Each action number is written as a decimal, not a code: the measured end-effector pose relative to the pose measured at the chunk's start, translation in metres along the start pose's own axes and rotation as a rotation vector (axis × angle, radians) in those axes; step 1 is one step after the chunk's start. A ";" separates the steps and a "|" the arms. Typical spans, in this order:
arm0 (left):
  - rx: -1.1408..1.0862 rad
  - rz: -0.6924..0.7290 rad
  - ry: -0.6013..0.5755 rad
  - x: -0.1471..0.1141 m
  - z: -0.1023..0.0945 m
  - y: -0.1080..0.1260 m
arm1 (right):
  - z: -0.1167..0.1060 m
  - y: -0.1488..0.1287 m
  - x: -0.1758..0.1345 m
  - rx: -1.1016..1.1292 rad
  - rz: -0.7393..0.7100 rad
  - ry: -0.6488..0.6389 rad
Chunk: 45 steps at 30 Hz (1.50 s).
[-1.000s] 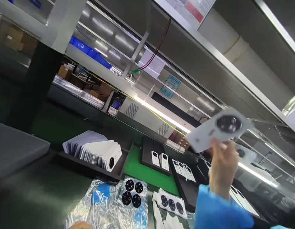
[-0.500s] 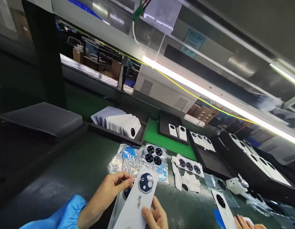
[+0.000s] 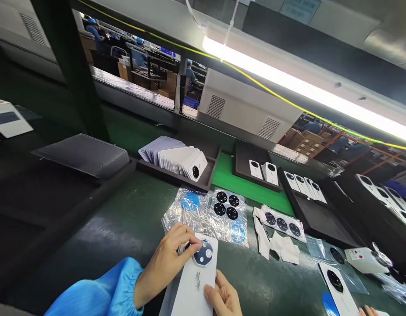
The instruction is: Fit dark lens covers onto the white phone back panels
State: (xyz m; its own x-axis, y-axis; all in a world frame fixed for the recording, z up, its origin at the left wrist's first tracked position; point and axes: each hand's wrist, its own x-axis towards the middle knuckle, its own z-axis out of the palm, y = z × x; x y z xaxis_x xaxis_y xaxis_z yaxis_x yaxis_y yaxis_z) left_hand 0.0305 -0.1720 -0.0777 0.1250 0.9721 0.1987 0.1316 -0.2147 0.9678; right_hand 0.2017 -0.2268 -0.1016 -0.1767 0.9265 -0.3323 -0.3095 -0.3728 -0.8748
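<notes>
My right hand (image 3: 223,293) grips a white phone back cover (image 3: 195,287) by its right edge, thumb on top. The cover has dark lettering and, near its upper end, a dark blue octagonal camera plate (image 3: 204,256) with several round holes. My left hand (image 3: 174,249) is over that plate, with thumb and index fingertips pinched together at its upper left. Whatever is between those fingertips is too small to make out. Another cover lies partly hidden beneath the one in my right hand. A blue sleeve covers my left forearm.
Plastic film (image 3: 186,215) and a sheet of black camera plates (image 3: 226,206) lie ahead. A tray (image 3: 208,182) of fanned covers stands behind. To the right are white paper scraps (image 3: 285,248), a white bottle (image 3: 364,260), another cover (image 3: 341,292) and a co-worker's fingers (image 3: 369,310).
My left hand has moved from beside the cover's upper left edge onto the camera plate. My right hand still holds the cover. The camera view has tilted down and shifted left.
</notes>
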 end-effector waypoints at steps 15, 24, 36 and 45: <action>0.706 0.708 -0.097 -0.020 -0.005 0.003 | 0.007 -0.004 -0.010 0.014 0.004 -0.038; 0.763 0.676 -0.179 -0.032 -0.007 -0.001 | 0.005 -0.001 -0.014 0.040 -0.031 -0.025; 0.729 0.763 -0.039 -0.032 0.005 -0.009 | 0.003 -0.004 -0.021 0.040 -0.005 -0.005; 0.688 0.807 0.007 -0.031 0.009 -0.004 | 0.002 -0.002 -0.024 0.042 -0.012 -0.009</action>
State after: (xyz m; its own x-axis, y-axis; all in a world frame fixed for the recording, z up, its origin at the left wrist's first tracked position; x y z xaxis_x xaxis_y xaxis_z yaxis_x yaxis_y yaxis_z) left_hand 0.0354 -0.2022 -0.0890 0.4182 0.5173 0.7467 0.5407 -0.8022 0.2530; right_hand 0.2050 -0.2480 -0.0909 -0.1808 0.9305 -0.3187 -0.3508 -0.3637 -0.8629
